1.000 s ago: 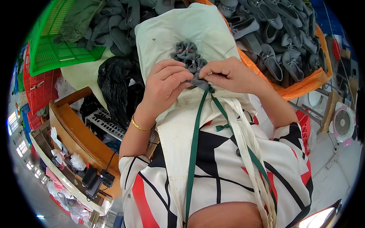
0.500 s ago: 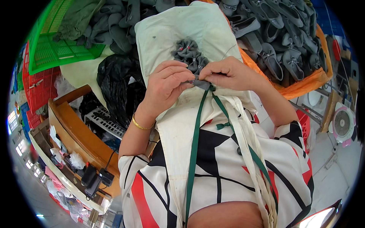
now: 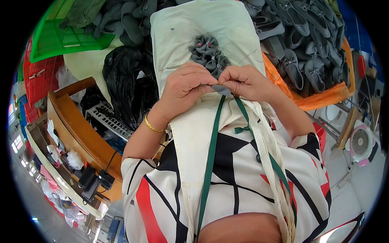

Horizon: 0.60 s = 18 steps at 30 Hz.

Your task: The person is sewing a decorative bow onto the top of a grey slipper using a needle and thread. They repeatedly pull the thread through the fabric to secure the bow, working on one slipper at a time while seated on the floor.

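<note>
Both hands meet over a white cushion (image 3: 239,28) in front of me. Between them is a small grey fabric piece (image 3: 222,89). My left hand (image 3: 188,84) pinches its left end with thumb and fingers. My right hand (image 3: 248,82) pinches the upper right of the same piece, fingertips close to the left ones. A faint thread rises from the right hand. Just beyond the fingers, several gathered grey fabric bows (image 3: 206,50) with small red and pale spots lie on the cushion. Whether a needle is in the fingers is too small to tell.
Grey shoes fill an orange-lined container (image 3: 320,97) at the far right. More grey shoes (image 3: 131,24) lie at the far left beside a green crate (image 3: 60,44). A black plastic bag (image 3: 125,81), a wooden drawer (image 3: 81,133) and a fan (image 3: 362,141) stand around me.
The hands, grey piece and cushion sit slightly further right in view, as the whole view has shifted. The fingertips have regripped a little on the fabric piece, which shows more of its pale grey side.
</note>
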{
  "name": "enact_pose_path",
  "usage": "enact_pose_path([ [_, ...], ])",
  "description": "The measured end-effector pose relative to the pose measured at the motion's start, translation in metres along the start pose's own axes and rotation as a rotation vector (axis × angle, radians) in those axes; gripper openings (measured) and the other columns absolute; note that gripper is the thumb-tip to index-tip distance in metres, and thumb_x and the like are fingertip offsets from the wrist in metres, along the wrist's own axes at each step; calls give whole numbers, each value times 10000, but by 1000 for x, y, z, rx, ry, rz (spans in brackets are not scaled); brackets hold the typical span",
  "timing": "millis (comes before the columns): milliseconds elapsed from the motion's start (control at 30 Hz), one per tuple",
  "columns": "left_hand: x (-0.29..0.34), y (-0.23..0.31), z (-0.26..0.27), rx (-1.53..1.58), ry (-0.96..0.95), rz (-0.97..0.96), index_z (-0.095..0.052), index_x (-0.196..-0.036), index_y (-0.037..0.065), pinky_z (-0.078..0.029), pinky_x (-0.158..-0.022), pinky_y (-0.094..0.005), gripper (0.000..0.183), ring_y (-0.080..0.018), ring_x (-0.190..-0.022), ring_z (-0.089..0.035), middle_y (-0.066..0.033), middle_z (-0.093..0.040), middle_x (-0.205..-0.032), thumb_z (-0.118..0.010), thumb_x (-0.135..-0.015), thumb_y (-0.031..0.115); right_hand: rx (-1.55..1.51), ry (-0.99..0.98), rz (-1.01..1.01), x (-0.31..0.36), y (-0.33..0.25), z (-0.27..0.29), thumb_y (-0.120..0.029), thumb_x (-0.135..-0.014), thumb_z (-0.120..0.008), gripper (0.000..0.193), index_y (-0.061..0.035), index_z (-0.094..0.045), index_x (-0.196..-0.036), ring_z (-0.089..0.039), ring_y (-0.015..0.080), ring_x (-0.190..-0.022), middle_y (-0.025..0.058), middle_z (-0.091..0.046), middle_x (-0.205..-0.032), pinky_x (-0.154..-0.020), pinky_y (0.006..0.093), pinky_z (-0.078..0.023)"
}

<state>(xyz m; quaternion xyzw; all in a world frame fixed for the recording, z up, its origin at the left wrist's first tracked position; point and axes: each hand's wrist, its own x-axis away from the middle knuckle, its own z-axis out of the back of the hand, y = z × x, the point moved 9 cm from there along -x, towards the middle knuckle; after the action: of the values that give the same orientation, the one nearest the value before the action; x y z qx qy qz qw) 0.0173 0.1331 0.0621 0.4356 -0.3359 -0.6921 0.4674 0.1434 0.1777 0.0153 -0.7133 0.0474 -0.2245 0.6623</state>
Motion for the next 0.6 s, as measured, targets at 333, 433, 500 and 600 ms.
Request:
enact_pose_path([
  [333, 6, -8, -16, 5, -88, 154, -719, -985, 64, -501, -725, -298, 212, -203, -835, -626, -64, -668, -910, -777, -783, 33, -276, 10, -188, 6, 14, 1, -232, -961, -635, 314, -26, -537, -1177, -427, 53, -616, -41, -489, -667, -563, 222, -355],
  [433, 6, -9, -17, 91, -45, 193, -723, -931, 61, -500, -667, -322, 176, -222, -779, -625, -51, -673, -838, -784, -767, 80, -53, 57, -146, 2, 11, 0, -267, -953, -642, 391, -26, -508, -1231, -428, 56, -632, -45, -476, -660, -589, 232, -352],
  [500, 7, -12, -20, 125, -69, 224, -723, -938, 59, -496, -665, -317, 172, -225, -770, -625, -52, -674, -838, -781, -778, 88, -41, 58, -116, 1, 12, -4, -281, -950, -647, 408, -27, -512, -1239, -434, 57, -646, -42, -479, -664, -607, 240, -358],
  [600, 10, -16, -24, 159, -71, 245, -721, -949, 53, -494, -665, -312, 159, -220, -759, -627, -61, -675, -832, -766, -803, 96, -147, 33, -91, 0, 7, -9, -251, -958, -629, 399, -23, -503, -1260, -446, 70, -647, -29, -500, -683, -615, 256, -381],
])
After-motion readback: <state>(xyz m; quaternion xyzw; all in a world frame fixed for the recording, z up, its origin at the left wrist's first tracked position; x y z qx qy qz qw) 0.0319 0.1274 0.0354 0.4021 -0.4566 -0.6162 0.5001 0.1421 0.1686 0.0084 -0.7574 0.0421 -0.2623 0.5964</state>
